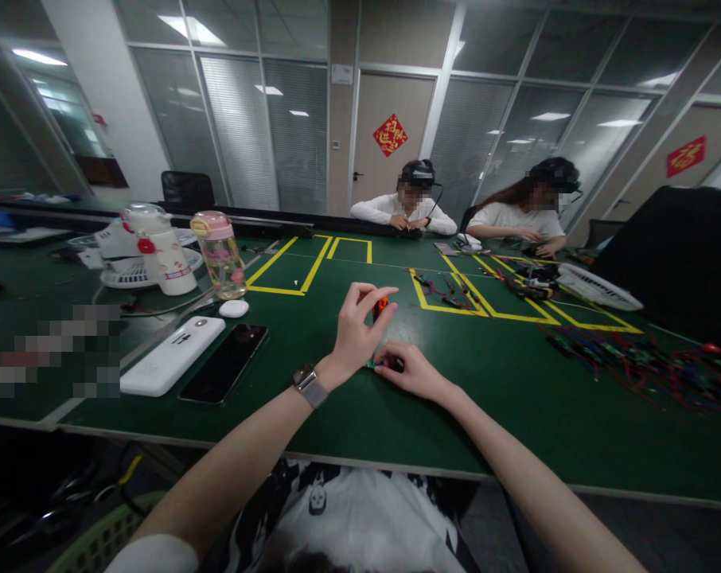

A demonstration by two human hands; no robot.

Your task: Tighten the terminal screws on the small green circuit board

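Observation:
My left hand [360, 322], with a watch [309, 383] on its wrist, is raised above the green table. Thumb and fingers close around a small orange and black object [383, 304], whose exact kind I cannot make out. Just to the right and lower, my right hand [409, 370] rests on the tabletop with its fingers curled. At its fingertips a bit of a small green circuit board [371, 364] shows; most of it is hidden by the fingers.
Left of my hands lie a black phone [224, 364], a white power bank [173, 356] and a white earbud case [234, 309]. Bottles [220, 259] stand behind them. Wired boards [635, 362] are heaped at right. Two people [405, 203] sit opposite. Yellow tape [456, 310] marks the table.

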